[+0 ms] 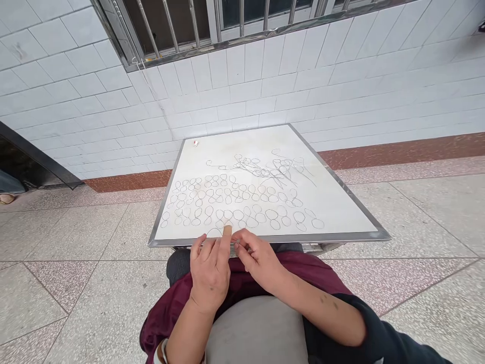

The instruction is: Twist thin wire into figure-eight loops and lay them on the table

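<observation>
- Background: white tiled wall (246,91), barred window (241,20) at 12 o'clock.
- Worktop (337,220): rows of looped strands (235,193) from 9 to 6 o'clock; loose tangle (279,171) near 12.
- Thin strand (214,228): at 7 o'clock, by the near edge, arching above the left fingertips.
- Left hand (210,267): fingers close together; cannot tell whether its grip holds the strand.
- Right hand (259,257): narrow grip, thumb and forefinger pinching the strand.

Head-worn view, forward and down across nearby table (341,217) to wall (235,94)
</observation>
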Motion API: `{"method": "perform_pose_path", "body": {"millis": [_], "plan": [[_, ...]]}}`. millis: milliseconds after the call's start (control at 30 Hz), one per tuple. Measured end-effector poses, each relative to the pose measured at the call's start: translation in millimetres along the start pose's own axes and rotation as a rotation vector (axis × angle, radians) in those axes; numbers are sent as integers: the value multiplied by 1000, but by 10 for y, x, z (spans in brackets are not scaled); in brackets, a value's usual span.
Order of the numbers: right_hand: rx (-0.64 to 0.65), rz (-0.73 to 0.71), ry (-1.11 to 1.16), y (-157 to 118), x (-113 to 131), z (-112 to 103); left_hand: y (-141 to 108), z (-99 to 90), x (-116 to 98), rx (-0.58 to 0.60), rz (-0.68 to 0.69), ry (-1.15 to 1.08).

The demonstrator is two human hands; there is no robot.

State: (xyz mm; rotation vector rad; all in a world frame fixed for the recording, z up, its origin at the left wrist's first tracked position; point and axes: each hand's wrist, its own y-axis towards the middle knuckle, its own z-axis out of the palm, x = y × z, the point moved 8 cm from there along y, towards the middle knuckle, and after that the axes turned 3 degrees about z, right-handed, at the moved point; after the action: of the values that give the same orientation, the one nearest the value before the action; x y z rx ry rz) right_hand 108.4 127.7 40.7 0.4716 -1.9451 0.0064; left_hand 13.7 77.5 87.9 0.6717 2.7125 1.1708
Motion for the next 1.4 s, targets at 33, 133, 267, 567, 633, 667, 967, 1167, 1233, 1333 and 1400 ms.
{"method": "perform_pose_path", "body": {"millis": [33,133,267,567,633,667,967,1167,1233,1333,1400], "plan": [[7,9,12,0,-21,7,-6,1,-5,8,14,-21],[35,34,37,1,-49,35,-28,5,-7,28,51,-58],[66,50,99,-22,-49,73,-82,53,28,45,69,-94],[9,-40,162,-25,0,-42,-327,140,447,-125,-785,-974],[-32,-162,88,-17,139,-109,-396,236,382,-162,-1017,-1345],[-35,-229,45,-19,217,-129,-409,263,337,-184,-1088,-1484],[-8,-496,-162,-66,441,-139,-498,380,192,-218,-1318,-1852],[-30,-507,-171,-85,438,-167,-510,380,173,-163,-1324,-1823],[-33,-510,-183,-92,452,-179,-503,355,188,-171,-1294,-1784],[-28,-523,-190,-100,478,-186,-499,337,190,-183,-1265,-1762],[-31,-531,-191,-101,491,-190,-504,340,184,-194,-1258,-1765]]}}
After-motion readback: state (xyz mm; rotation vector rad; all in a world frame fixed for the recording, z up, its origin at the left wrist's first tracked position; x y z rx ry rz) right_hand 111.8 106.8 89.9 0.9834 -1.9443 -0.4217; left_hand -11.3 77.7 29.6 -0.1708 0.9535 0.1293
